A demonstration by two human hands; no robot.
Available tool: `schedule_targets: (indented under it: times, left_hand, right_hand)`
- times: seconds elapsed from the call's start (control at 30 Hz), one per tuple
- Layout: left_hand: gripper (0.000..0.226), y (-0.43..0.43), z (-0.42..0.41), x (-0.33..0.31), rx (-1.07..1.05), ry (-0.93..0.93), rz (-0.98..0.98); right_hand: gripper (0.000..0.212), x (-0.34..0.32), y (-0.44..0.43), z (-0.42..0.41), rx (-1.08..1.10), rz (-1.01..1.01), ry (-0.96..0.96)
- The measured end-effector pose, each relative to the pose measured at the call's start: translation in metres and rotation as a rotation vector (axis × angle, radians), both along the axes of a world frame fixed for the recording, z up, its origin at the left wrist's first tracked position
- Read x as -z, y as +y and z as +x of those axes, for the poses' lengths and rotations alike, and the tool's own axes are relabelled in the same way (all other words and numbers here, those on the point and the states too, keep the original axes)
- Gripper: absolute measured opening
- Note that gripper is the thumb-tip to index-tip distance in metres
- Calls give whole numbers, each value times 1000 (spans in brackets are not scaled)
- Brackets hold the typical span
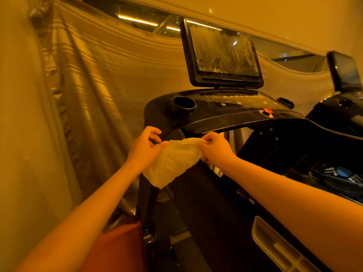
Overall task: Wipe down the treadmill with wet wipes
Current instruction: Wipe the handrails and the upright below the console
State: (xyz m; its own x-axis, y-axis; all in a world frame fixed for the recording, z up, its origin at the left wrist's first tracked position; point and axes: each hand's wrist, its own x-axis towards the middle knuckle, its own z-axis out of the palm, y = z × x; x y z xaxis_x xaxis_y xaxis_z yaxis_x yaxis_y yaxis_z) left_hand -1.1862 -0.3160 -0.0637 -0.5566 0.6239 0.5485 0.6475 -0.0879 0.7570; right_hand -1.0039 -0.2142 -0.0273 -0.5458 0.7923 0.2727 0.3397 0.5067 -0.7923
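Observation:
A black treadmill stands in front of me, its console (pixel 225 107) carrying a cup holder (pixel 183 105), a red stop button (pixel 267 111) and a smeared dark screen (pixel 222 54) above. Below the console, in front of the left handrail, a pale wet wipe (pixel 172 163) hangs spread between both hands. My left hand (pixel 144 149) pinches its upper left corner with thumb and fingers. My right hand (pixel 215 146) pinches the folded upper right edge. The wipe's lower point droops over the dark belt (pixel 206 203).
A draped plastic sheet (pixel 94 91) covers the wall on the left and behind. A second treadmill with its own screen (pixel 345 71) stands at the right. A light grey side rail (pixel 275 244) runs along the lower right. Red fabric (pixel 117 250) shows at the bottom.

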Motion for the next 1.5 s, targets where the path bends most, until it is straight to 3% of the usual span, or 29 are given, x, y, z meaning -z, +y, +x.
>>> schedule_targets:
  times: [0.2, 0.3, 0.4, 0.6, 0.83, 0.97, 1.13, 1.43, 1.5]
  left_hand:
    - [18, 12, 37, 40, 136, 425, 182]
    - [27, 28, 55, 46, 318, 469, 220]
    - [35, 41, 63, 43, 341, 457, 220]
    - [41, 47, 48, 36, 363, 554, 124]
    - [65, 72, 9, 24, 235, 595, -130]
    - [62, 82, -7, 20, 95, 701, -272]
    - [48, 81, 0, 24, 87, 612, -191]
    - [68, 62, 34, 52, 187, 488, -65]
    - [64, 52, 49, 59, 255, 428, -50]
  right_hand:
    - [4, 15, 9, -6, 67, 58, -63]
    - [5, 19, 12, -5, 74, 67, -94]
    - [11, 23, 14, 1, 98, 53, -94]
    - [35, 14, 1, 19, 21, -92, -292]
    - [74, 9, -41, 40, -220, -9, -614]
    - [89, 12, -42, 39, -231, 97, -655]
    - [86, 13, -43, 39, -221, 72, -605]
    - [84, 12, -47, 42, -169, 101, -608]
    - [81, 12, -48, 44, -164, 118, -596]
